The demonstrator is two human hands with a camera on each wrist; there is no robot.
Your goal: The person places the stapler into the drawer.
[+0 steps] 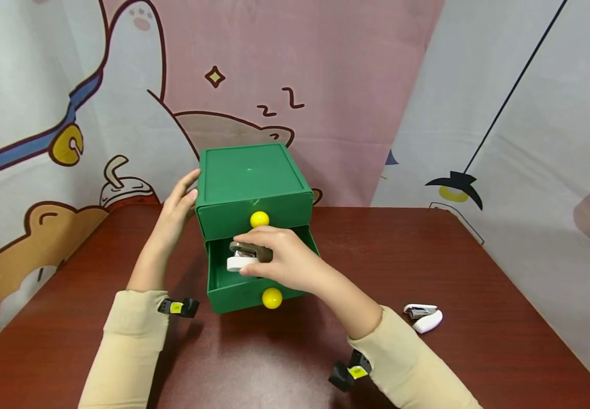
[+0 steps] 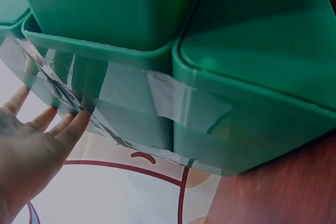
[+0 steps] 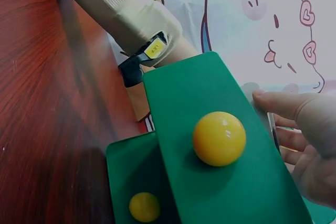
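Note:
A small green drawer cabinet with round yellow knobs stands on the table; its lower drawer is pulled out, the upper one closed. My right hand pinches a small stapler, brownish-grey above and white below, between thumb and fingers over the pulled-out drawer. In the right wrist view the drawer's front and yellow knob hide most of the stapler. My left hand rests against the cabinet's left side. Its extended fingertips touch the side wall, which carries clear tape, in the left wrist view.
A second, white stapler lies on the dark red-brown wooden table to the right, beside my right sleeve. Behind the table hangs a printed cartoon cloth. Both wrists wear small black cameras.

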